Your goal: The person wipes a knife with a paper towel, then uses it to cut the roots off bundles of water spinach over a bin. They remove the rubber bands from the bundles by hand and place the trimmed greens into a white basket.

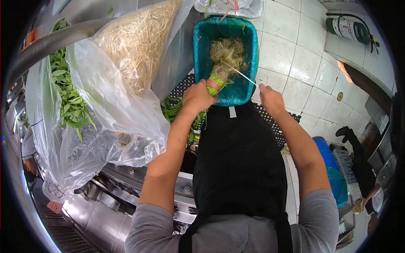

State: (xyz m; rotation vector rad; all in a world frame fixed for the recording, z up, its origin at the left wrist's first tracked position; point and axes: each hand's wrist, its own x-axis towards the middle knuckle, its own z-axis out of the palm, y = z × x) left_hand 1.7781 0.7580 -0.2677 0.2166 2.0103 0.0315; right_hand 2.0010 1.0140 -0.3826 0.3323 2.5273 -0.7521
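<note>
Head view: the left hand [198, 97] is gripping a pink-banded bunch of green-stemmed vegetables [217, 80] over a rectangular teal-lined bin [202, 55]; the right hand [271, 100] is clasping a thin, pale-bladed knife [241, 74] across the tangled roots [221, 71].

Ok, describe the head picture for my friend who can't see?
A person's left hand holds a bunch of green stems, roots over a teal-lined bin; the right hand holds a thin blade at the roots. Clear plastic alongside holds leafy greens.
</note>
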